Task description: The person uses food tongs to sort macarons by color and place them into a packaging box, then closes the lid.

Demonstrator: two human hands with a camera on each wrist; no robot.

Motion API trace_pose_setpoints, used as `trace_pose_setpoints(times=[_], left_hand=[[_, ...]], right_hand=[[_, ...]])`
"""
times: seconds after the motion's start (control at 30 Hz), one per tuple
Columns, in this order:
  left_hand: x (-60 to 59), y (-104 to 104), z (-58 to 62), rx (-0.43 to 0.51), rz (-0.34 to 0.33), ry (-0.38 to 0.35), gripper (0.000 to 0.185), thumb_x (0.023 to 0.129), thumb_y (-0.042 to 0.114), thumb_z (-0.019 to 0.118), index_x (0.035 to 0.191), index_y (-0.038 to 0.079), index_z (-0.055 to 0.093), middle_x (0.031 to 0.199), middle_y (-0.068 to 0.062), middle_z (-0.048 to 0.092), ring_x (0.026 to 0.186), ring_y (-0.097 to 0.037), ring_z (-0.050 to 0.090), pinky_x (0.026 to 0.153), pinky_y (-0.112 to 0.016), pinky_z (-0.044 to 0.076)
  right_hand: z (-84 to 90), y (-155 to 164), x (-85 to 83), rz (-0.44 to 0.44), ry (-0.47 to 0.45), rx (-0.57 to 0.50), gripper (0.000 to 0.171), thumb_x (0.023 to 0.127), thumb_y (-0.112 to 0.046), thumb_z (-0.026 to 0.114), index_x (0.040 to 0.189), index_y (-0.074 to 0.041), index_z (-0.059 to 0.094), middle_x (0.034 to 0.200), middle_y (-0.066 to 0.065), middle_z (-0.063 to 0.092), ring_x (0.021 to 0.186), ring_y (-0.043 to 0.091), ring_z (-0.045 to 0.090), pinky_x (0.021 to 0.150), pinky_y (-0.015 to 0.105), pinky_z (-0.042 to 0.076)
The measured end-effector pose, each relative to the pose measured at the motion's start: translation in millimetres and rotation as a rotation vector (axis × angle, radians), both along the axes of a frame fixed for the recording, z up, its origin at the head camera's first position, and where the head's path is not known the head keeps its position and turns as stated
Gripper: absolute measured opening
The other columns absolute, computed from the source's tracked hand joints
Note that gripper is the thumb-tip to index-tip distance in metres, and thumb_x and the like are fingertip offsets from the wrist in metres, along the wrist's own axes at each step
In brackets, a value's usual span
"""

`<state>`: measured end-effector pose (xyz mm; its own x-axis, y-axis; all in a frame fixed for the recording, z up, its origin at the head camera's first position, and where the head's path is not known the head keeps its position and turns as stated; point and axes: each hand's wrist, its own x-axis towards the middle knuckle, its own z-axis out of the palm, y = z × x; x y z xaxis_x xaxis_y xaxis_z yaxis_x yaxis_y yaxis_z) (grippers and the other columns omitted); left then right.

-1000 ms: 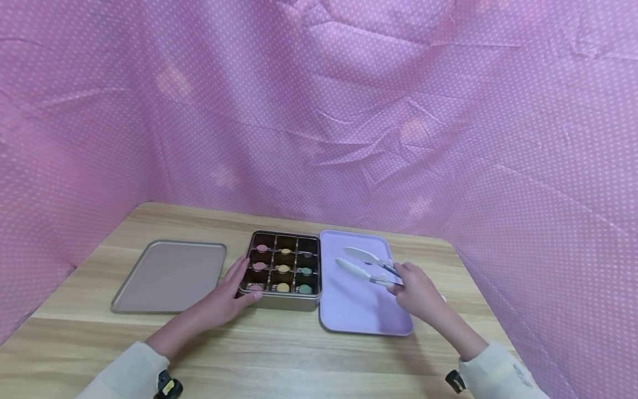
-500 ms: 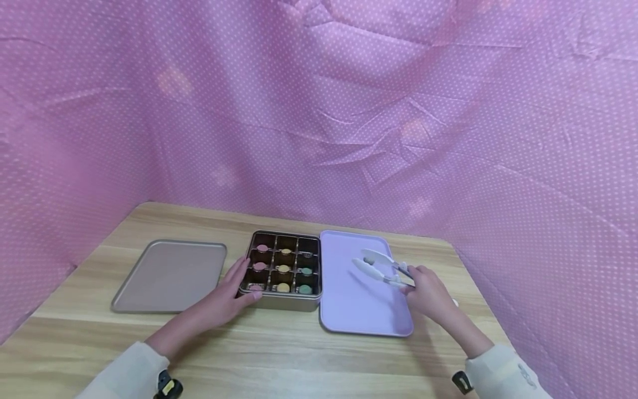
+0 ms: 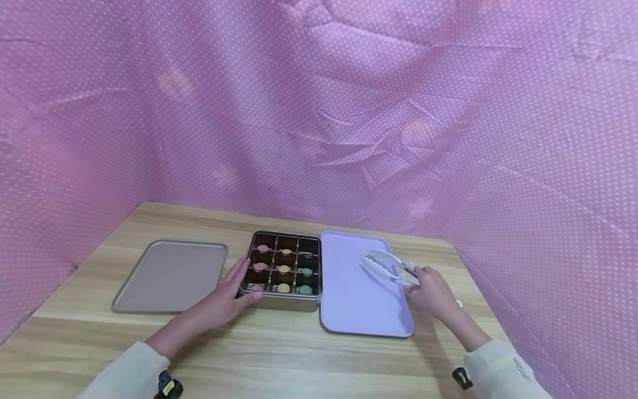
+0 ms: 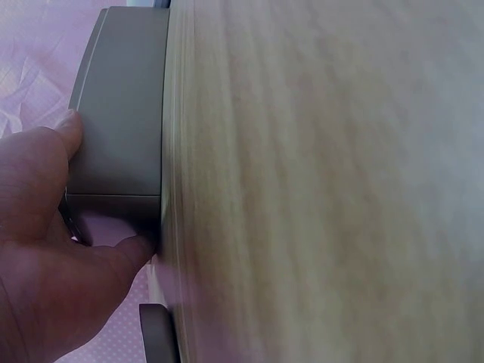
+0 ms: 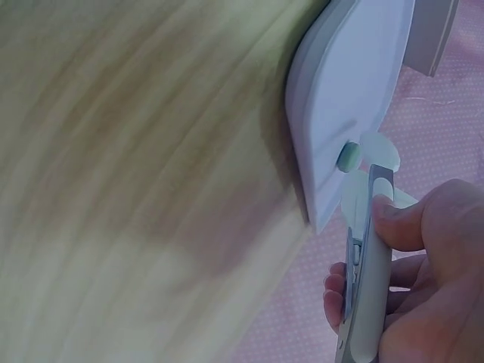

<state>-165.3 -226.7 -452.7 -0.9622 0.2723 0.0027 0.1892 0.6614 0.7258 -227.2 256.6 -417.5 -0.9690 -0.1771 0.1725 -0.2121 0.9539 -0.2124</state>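
My right hand point(image 3: 432, 291) grips white-tipped tongs point(image 3: 384, 267) over the lilac tray point(image 3: 349, 310). Between the tong tips sits a small round green piece point(image 5: 349, 156), like a mini macaron, close over the tray. Left of the tray stands a grey-brown tin box point(image 3: 289, 302) with dividers. Its compartments hold pink, yellow and green round pieces; the back right one shows no coloured piece. At the box's front left corner rests my left hand point(image 3: 226, 299): fingers lie fairly straight along the left side, and the thumb touches the front rim.
A flat grey-brown lid point(image 3: 171, 277) lies on the wooden table point(image 3: 279, 354) at the left. Pink dotted cloth point(image 3: 319, 138) hangs behind and at both sides. A small white end point(image 3: 459, 303) shows behind the right wrist.
The tongs and right hand have shifted to the right over the lilac tray, and the tong tips have drawn closer together around the green piece. The left hand stays at the box.
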Motion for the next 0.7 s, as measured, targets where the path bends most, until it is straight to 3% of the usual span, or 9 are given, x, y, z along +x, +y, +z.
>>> trace_pose_setpoints(times=[0.33,0.7], left_hand=[[0.4,-0.8,0.4,0.000,-0.002,-0.002,0.099,0.098,0.062,0.051,0.163,0.012,-0.005,0.169,-0.017,-0.012,0.151,-0.051,0.005,0.117,-0.070,0.013],[0.9,-1.0,-0.2,-0.001,0.002,0.004,0.099,0.098,0.062,0.050,0.163,0.012,-0.005,0.169,-0.016,-0.011,0.151,-0.052,0.006,0.117,-0.071,0.013]], right_hand=[[-8.5,5.2,-3.1,-0.001,0.000,0.023,0.047,0.082,-0.013,0.073,0.119,0.014,0.061,0.092,0.023,0.064,0.078,0.037,0.061,0.074,0.055,0.054],[-10.2,4.7,0.6,-0.006,-0.019,0.044,0.050,0.083,-0.014,0.071,0.121,0.017,0.060,0.095,0.027,0.065,0.083,0.042,0.064,0.080,0.058,0.056]])
